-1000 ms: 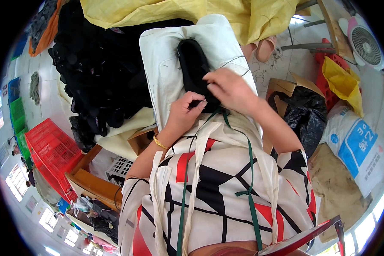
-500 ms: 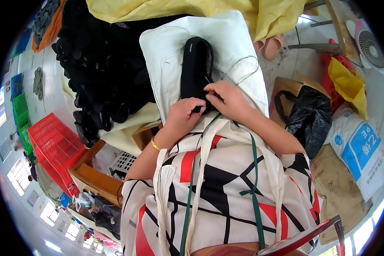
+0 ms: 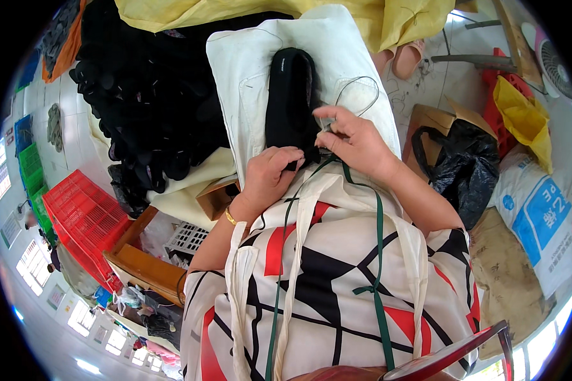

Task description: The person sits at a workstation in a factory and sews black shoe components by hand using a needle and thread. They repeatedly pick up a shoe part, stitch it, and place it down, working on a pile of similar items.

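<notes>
A black cloth shoe [image 3: 285, 95] lies sole down on a white cloth-covered pad [image 3: 235, 63] across my lap, its opening facing up and right. My left hand [image 3: 270, 174] pinches the shoe's near end between thumb and fingers. Just right of that end, my right hand [image 3: 353, 140] is closed in a pinch, its index finger raised. A dark thread [image 3: 378, 95] runs in a loop over the pad and meets the right hand's fingers. Whether a needle is between them is too small to tell. Green apron ties [image 3: 378, 254] hang down my front.
A large heap of black shoes [image 3: 152, 101] lies left of the pad. Beyond is yellow sheeting [image 3: 235, 14]. A red crate [image 3: 86, 216] and a wooden drawer [image 3: 140, 260] stand at left. At right are a black plastic bag [image 3: 461, 171], a cardboard box [image 3: 426, 120] and a fan [image 3: 553, 63].
My right hand has moved slightly right and away from the shoe, its fingers lifting. The thread loop has shifted and narrowed. My left hand stays at the shoe's near end.
</notes>
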`<state>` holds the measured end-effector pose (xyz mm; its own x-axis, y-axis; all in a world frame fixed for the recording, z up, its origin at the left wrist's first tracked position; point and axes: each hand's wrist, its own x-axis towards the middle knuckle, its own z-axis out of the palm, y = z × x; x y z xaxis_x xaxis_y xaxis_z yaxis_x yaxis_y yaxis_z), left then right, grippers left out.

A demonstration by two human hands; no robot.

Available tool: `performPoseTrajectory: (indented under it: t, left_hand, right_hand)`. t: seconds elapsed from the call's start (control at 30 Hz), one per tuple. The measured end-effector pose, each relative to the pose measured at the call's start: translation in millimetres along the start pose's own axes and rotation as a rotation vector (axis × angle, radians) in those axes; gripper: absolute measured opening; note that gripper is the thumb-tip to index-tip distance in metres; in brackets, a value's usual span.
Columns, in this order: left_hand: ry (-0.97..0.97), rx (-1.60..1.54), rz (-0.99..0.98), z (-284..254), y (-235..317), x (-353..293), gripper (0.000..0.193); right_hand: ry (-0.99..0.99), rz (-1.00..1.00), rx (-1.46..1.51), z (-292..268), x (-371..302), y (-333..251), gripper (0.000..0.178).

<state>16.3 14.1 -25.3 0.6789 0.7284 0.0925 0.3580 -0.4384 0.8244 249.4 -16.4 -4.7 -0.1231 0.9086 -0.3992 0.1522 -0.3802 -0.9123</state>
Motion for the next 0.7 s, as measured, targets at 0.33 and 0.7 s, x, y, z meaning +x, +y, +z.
performPoseTrajectory:
  t: [0.33, 0.7]
  left_hand:
    - [0.036, -0.045, -0.014, 2, 0, 0, 0.033]
    - [0.051, -0.106, -0.043, 1, 2, 1, 0.030]
  right_hand:
    - [-0.138, -0.043, -0.110, -3, 8, 11, 0.037]
    - [-0.187, -0.026, -0.145, -5, 10, 2, 0.014]
